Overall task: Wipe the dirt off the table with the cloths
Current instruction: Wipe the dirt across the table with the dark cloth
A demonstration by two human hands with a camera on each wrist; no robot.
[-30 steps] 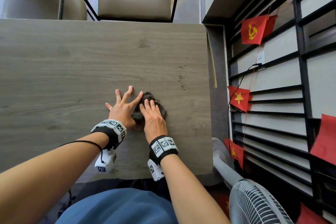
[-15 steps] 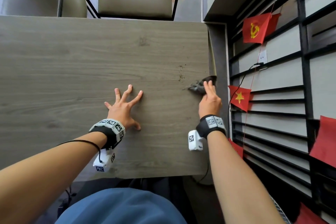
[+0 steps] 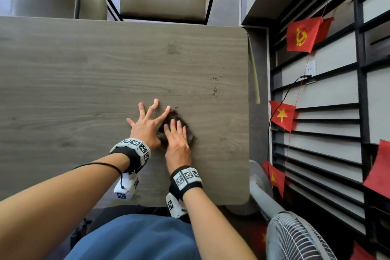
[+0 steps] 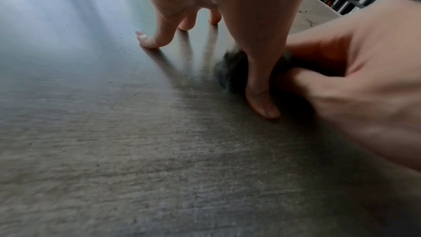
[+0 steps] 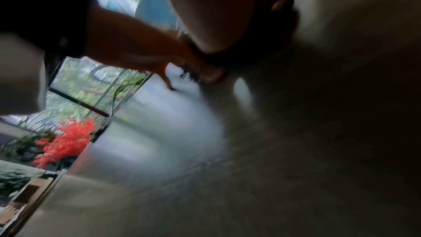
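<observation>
Wood table (image 3: 105,82): grey-brown, it fills the left and middle of the head view.
Cloth (image 3: 176,119): dark and fuzzy, it lies on the table a bit right of the middle of the head view. Its long side runs from upper left to lower right.
Right hand (image 3: 176,139): it lies flat on the cloth with straight fingers and presses it down. The fingers point up the frame.
Left hand (image 3: 147,124): it is flat on the table, fingers spread wide. It sits just left of the cloth, and its thumb side touches the cloth.
Dirt (image 3: 215,88): small dark specks near the right edge of the table, up and right of the cloth, apart from it.
Head view only: the fan (image 3: 295,238) at the lower right and the red flags (image 3: 301,34) on the right.
Left wrist view only: the left thumb (image 4: 262,96) rests on the table against the cloth (image 4: 230,71), with more tiny specks (image 4: 123,46) on the wood.
Right wrist view: blurred, with red flowers (image 5: 68,140) at the lower left.
</observation>
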